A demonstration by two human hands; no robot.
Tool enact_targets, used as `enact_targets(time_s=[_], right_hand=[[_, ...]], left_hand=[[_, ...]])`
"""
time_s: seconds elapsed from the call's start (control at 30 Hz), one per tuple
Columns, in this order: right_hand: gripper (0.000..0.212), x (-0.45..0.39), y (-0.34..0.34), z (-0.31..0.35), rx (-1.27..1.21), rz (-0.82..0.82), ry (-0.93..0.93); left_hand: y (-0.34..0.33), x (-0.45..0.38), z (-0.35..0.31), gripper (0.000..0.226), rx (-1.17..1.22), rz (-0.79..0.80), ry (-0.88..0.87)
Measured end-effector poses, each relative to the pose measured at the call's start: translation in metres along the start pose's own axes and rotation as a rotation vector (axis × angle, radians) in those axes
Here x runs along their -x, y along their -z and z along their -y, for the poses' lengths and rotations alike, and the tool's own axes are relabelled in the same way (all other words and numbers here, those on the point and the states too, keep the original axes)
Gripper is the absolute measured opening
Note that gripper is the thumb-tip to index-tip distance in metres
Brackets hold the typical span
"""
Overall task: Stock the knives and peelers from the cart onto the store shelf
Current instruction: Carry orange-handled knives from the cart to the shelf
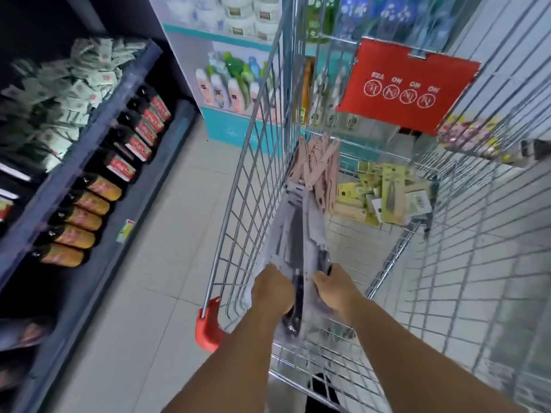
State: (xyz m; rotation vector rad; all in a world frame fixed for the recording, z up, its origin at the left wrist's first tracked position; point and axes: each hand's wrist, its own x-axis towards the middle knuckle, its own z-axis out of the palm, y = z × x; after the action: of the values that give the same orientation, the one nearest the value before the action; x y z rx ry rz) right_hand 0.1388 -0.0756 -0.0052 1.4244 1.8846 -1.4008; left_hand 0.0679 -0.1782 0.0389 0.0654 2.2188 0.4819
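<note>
Both hands reach into the wire shopping cart [238,186]. My left hand [272,289] and my right hand [335,289] grip a stack of packaged knives [295,231], black handles towards me and blades pointing away, leaning on the cart's left wall. Beyond the stack lie several pink packaged items [320,165], too blurred to tell knives from peelers. Yellow-carded packs [384,195] sit in a heap on the cart floor at the far right. The dark store shelf [89,126] runs along the left.
Bottles with red and orange labels [98,201] lie in a row on the lower shelf, small pale packets [62,93] above them. A white stand of toiletries [229,81] is ahead. A red sign [408,84] hangs on the cart's far wall. Tiled floor lies between cart and shelf.
</note>
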Motion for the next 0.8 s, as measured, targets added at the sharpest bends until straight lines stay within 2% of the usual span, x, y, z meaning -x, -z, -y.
enact_targets(time_s=[0.1,0.17,0.23,0.37,0.5,0.63,0.77,0.8], right_hand=[[0.019,0.019,0.003,0.003,-0.006,0.001,-0.017],[0.023,0.026,0.003,0.002,-0.042,-0.017,-0.017],[0.026,0.034,0.003,0.002,-0.097,-0.009,-0.044],[0.017,0.059,0.007,0.0,-0.194,0.033,-0.074],[0.018,0.091,0.014,-0.002,-0.258,0.052,-0.059],[0.031,0.119,0.029,-0.002,-0.257,0.048,0.012],[0.017,0.139,0.047,0.002,-0.216,-0.063,0.105],[0.022,0.143,0.052,0.002,-0.193,-0.09,0.142]], left_hand=[[0.004,0.017,0.0,0.041,0.022,-0.005,-0.024],[0.006,0.025,0.001,0.045,0.025,-0.012,-0.032],[0.01,0.033,0.002,0.042,0.0,-0.018,-0.041],[0.017,0.05,0.001,0.046,-0.031,-0.022,-0.04],[0.022,0.069,-0.003,0.043,-0.028,-0.03,-0.05],[0.024,0.091,-0.01,0.045,-0.006,-0.058,-0.084],[0.027,0.116,-0.02,0.046,0.045,-0.118,-0.132],[0.029,0.124,-0.023,0.043,0.056,-0.147,-0.141]])
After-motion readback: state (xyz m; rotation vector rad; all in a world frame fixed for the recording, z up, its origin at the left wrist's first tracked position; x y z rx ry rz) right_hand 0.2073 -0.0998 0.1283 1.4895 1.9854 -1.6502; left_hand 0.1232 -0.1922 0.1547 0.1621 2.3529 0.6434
